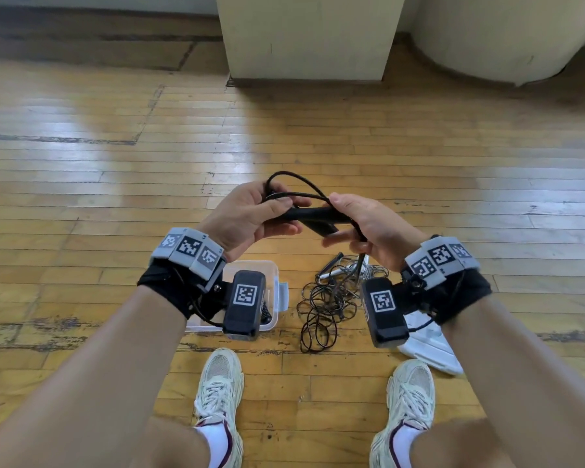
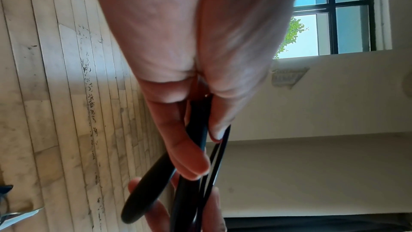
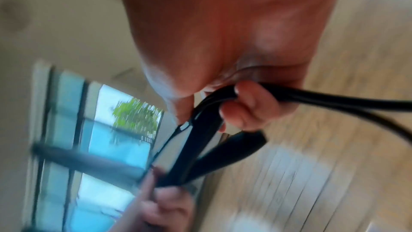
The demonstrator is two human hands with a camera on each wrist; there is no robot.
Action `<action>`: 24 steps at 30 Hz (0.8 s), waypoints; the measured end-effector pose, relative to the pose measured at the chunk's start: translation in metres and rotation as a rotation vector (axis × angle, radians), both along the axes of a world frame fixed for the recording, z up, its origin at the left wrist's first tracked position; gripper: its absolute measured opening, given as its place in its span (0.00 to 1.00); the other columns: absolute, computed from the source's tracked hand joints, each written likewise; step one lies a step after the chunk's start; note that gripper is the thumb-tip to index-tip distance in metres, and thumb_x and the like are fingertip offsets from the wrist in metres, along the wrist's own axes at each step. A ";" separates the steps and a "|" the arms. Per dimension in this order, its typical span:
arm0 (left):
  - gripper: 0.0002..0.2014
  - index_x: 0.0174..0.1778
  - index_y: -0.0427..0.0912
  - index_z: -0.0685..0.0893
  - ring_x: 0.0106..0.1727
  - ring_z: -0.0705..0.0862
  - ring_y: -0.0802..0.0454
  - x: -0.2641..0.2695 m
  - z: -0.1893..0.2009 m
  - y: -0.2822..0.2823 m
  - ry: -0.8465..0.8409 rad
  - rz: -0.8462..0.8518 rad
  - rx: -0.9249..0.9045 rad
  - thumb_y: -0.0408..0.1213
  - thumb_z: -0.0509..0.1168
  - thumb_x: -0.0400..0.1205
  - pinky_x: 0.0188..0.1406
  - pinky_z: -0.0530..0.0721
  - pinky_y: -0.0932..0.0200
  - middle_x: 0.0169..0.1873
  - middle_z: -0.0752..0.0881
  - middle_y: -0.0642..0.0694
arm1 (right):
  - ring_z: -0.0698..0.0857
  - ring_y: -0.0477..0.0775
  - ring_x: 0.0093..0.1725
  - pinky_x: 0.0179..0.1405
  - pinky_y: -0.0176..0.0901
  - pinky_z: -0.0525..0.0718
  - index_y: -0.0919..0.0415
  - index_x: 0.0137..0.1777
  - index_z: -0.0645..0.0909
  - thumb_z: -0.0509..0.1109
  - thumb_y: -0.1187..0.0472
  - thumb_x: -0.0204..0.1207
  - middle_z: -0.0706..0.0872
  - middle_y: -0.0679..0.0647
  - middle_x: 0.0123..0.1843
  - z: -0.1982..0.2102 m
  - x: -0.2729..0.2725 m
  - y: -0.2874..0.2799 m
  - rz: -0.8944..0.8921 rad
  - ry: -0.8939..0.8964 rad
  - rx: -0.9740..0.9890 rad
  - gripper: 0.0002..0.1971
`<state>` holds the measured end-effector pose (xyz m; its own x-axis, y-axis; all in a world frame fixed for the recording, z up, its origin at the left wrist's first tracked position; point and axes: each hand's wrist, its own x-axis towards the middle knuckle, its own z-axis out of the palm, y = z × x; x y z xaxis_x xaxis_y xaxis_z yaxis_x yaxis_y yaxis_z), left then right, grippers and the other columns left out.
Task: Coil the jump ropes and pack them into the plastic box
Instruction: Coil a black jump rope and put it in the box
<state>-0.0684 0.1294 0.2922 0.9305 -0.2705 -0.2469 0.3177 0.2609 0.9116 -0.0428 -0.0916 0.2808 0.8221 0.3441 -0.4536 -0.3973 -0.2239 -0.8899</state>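
Note:
Between both hands, above the wooden floor, hangs a black jump rope [image 1: 313, 216] with two black handles [image 2: 147, 191] and a few cord loops. My left hand [image 1: 250, 214] grips the handles and the loops at their left end. My right hand [image 1: 362, 224] curls round the cord [image 3: 312, 100] and the handles' right end [image 3: 234, 147]. The clear plastic box [image 1: 276, 292] stands on the floor under my left wrist, mostly hidden by the wrist camera. A tangled pile of other ropes [image 1: 331, 298] lies to its right.
A white lid [image 1: 429, 346] lies on the floor under my right wrist. My two feet in pale sneakers [image 1: 220, 383] stand near the bottom edge. A cream pillar [image 1: 308, 35] and a round column base [image 1: 504, 35] rise at the back.

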 end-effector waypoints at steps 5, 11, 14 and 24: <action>0.10 0.57 0.32 0.78 0.42 0.90 0.40 -0.002 -0.001 -0.005 -0.020 -0.038 0.004 0.28 0.65 0.81 0.43 0.91 0.55 0.61 0.88 0.31 | 0.92 0.65 0.56 0.14 0.32 0.62 0.63 0.70 0.77 0.63 0.47 0.87 0.86 0.63 0.65 0.001 -0.001 -0.001 -0.044 0.099 0.081 0.21; 0.10 0.57 0.31 0.81 0.44 0.91 0.38 0.000 -0.001 -0.008 -0.019 -0.089 0.044 0.28 0.65 0.81 0.43 0.91 0.54 0.60 0.88 0.33 | 0.91 0.53 0.44 0.18 0.32 0.61 0.63 0.58 0.79 0.70 0.50 0.84 0.88 0.56 0.50 -0.004 0.004 -0.001 -0.153 0.026 0.104 0.15; 0.05 0.53 0.34 0.83 0.43 0.91 0.37 0.000 0.000 -0.011 -0.057 -0.086 0.169 0.25 0.65 0.83 0.44 0.92 0.52 0.54 0.90 0.33 | 0.84 0.48 0.37 0.22 0.34 0.66 0.59 0.53 0.79 0.71 0.51 0.83 0.85 0.54 0.45 -0.008 0.004 0.002 -0.149 -0.077 0.023 0.11; 0.23 0.62 0.42 0.78 0.48 0.91 0.47 0.001 -0.008 -0.008 -0.289 -0.167 0.874 0.35 0.80 0.75 0.45 0.92 0.51 0.53 0.87 0.46 | 0.84 0.51 0.46 0.41 0.37 0.84 0.60 0.53 0.82 0.74 0.55 0.81 0.85 0.52 0.48 -0.010 0.001 0.009 -0.138 -0.381 -0.252 0.09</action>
